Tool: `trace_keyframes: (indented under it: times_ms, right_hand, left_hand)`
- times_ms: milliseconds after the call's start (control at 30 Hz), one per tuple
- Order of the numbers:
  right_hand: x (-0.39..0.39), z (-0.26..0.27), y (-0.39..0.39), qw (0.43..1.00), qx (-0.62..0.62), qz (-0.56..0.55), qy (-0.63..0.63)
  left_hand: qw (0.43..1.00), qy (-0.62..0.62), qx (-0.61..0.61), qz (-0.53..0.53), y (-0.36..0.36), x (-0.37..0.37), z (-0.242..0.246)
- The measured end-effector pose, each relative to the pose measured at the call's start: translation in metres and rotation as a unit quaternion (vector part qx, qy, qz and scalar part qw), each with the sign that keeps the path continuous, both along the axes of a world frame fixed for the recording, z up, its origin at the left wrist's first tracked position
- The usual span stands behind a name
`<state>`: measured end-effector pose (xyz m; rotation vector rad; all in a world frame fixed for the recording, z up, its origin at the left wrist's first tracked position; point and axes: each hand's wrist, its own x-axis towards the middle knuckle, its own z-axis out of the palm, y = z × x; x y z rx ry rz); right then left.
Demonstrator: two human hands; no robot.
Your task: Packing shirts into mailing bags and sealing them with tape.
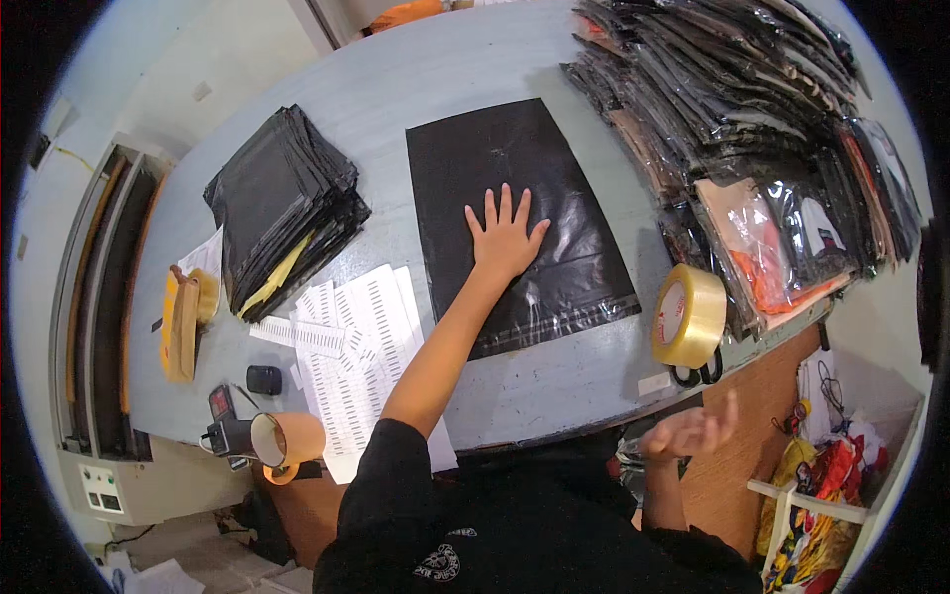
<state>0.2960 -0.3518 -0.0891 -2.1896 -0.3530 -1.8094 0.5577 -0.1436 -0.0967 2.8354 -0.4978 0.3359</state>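
Observation:
A black plastic mailing bag (pixel 475 163) lies flat on the grey-blue table (pixel 386 96). My left hand (pixel 506 239) rests palm down on it with the fingers spread. Beyond the table's near edge, at the lower right, my right hand (pixel 690 431) is raised, slightly blurred, fingers apart and holding nothing. The nearest thing to it is a large roll of clear packing tape (pixel 690 315), standing on its edge over the black handles of what may be scissors (pixel 701 371). Sheets of paper with rows of small printed strips (pixel 334 386) lie left of the bag.
A stack of black bags (pixel 274 200) sits at the left. Near it are a tape dispenser (pixel 180 327), a small black case (pixel 264 379) and a mug (pixel 289 438) at the table's edge. Garments packed in clear plastic (pixel 698 96) are heaped at the right.

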Motion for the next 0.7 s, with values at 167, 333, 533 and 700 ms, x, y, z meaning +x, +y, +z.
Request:
trace_keyframes:
  times_ms: [167, 333, 533, 700]
  right_hand:
    - [0.042, 0.044, 0.08, 0.873, -0.014, 0.207, 0.442]
    - [0.052, 0.029, 0.112, 0.82, -0.11, 0.14, 0.544]
    - [0.044, 0.034, 0.11, 0.812, -0.145, 0.156, 0.543]
    - [0.051, 0.044, 0.097, 0.828, -0.059, 0.202, 0.52]
  left_hand:
    - [0.999, -0.044, 0.005, 0.014, 0.009, -0.002, -0.009]
    - [0.997, -0.076, -0.002, 0.004, 0.002, -0.009, -0.009]
    - [0.998, -0.06, -0.015, 0.0, 0.006, -0.011, -0.007]
    - [1.0, -0.022, -0.016, -0.003, 0.006, -0.015, 0.004]
